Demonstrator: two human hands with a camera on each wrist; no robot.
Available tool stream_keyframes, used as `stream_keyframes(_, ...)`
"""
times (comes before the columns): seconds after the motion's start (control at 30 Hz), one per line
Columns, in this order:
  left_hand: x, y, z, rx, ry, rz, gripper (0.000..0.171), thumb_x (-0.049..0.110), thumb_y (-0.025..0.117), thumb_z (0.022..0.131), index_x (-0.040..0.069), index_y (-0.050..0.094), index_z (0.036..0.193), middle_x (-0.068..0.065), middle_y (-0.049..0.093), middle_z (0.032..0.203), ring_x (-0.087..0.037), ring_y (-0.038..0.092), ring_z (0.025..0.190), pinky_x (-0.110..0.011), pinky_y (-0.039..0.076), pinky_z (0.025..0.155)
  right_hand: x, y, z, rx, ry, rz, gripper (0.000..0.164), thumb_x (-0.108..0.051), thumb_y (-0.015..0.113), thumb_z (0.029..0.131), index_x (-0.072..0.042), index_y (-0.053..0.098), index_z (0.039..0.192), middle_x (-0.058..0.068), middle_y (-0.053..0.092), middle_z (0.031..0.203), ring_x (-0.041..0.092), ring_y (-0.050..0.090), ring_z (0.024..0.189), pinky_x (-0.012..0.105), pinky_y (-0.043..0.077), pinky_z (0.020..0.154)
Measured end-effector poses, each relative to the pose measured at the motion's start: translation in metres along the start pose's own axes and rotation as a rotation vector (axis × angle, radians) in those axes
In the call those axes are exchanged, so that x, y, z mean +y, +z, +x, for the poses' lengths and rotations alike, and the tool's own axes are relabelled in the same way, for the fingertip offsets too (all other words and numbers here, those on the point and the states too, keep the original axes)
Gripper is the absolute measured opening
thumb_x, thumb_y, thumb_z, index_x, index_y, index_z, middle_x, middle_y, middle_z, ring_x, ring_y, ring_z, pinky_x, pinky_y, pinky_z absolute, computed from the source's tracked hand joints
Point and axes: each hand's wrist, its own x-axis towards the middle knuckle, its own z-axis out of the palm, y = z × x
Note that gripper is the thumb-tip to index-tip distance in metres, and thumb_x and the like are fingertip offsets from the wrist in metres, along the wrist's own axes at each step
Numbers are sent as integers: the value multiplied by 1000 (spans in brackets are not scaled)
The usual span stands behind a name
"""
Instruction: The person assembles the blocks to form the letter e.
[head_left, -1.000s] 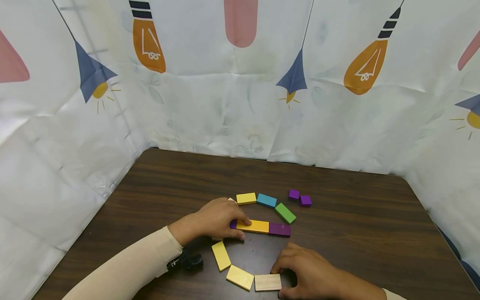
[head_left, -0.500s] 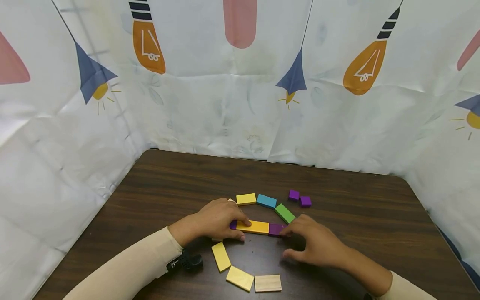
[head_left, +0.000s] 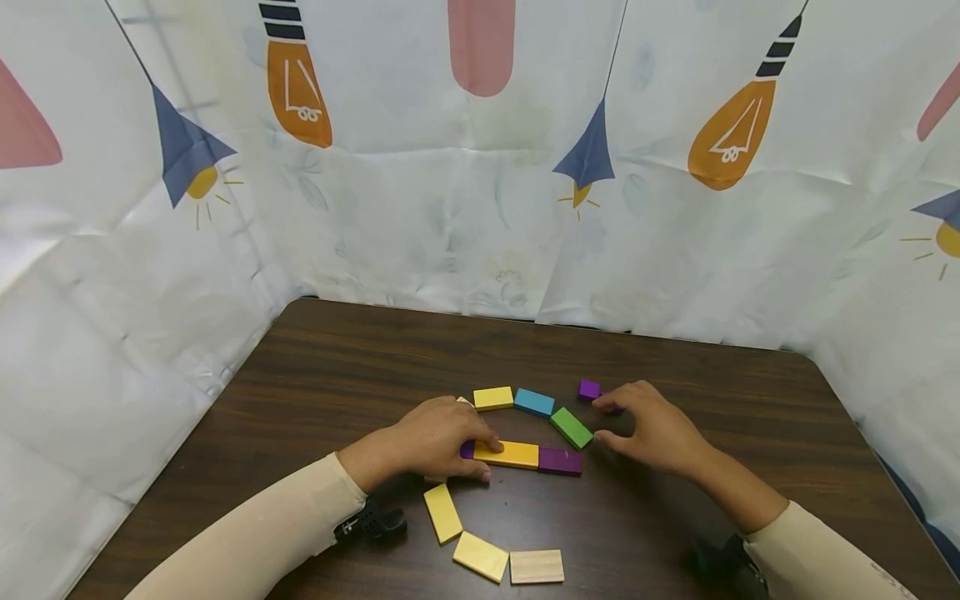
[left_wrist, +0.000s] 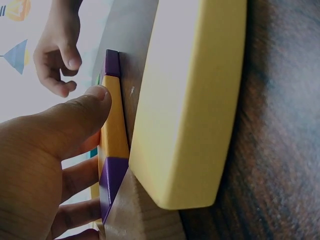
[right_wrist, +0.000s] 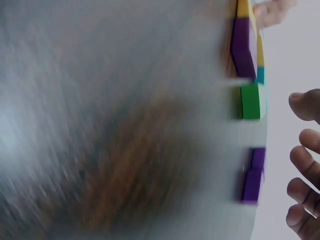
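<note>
My left hand [head_left: 438, 437] rests over the left part of a straight row, its index fingertip touching an orange-yellow block [head_left: 516, 454]. The thumb lies in front of that row. A dark purple block [head_left: 559, 462] forms the row's right end; another purple piece [left_wrist: 113, 182] shows at the left end in the left wrist view. My right hand [head_left: 660, 429] hovers at two small purple blocks [head_left: 588, 389], [right_wrist: 252, 186], fingers loosely bent and holding nothing. Its fingertips partly cover the nearer one in the head view. Just left of its thumb lies a green block [head_left: 572, 427].
Behind the row, a yellow block [head_left: 492, 398] and a blue block [head_left: 534, 403] curve toward the green one. In front, two pale yellow blocks [head_left: 442, 513], [head_left: 481, 557] and a plain wood block [head_left: 536, 567] make another curve. A printed curtain [head_left: 465, 225] stands behind the brown table [head_left: 360, 350].
My right hand has left the plain wood block, passed the row's dark purple end, and moved up to the small purple blocks. The left hand stays in place.
</note>
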Motion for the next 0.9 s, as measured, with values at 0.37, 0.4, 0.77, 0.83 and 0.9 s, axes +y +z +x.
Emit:
stream_keyframes(0.37,-1,-1,1,1,-1,-5,37,53,72,93,33,75,124,19,70,116,-11,62,112,-40,47,99,28,-2,9,-2,121,-26,39,-33,82,88,-15,72,121,4,68,123,33,53,123,56,52,89)
stream_keyframes(0.4,-1,-1,0,1,-1,-5,37,53,72,93,33,75,124,19,70,116,-11,62,112,-40,47,99,30,-2,9,-2,127,-30,39,-33,82,88,-15,72,122,5,68,123,33,53,124,56,52,90)
stream_keyframes(0.77,0,0,0,-5,-2,-7,38,53,71,93,33,75,125,19,70,117,-10,61,112,-40,46,100,43,2,12,-60,166,-51,47,-35,79,91,-12,69,131,12,65,131,40,51,127,63,49,91)
stream_keyframes(0.83,0,0,0,-5,0,-5,38,53,71,93,33,75,125,19,69,117,-10,61,112,-40,46,99,43,3,12,-68,163,-53,48,-34,79,91,-11,68,132,13,65,130,40,52,126,62,49,91)
stream_keyframes(0.9,-1,0,0,-4,0,-5,38,53,71,93,33,75,125,19,69,117,-10,62,111,-40,47,99,43,4,12,-69,161,-54,47,-32,79,91,-10,69,131,13,66,129,40,53,125,62,49,92)
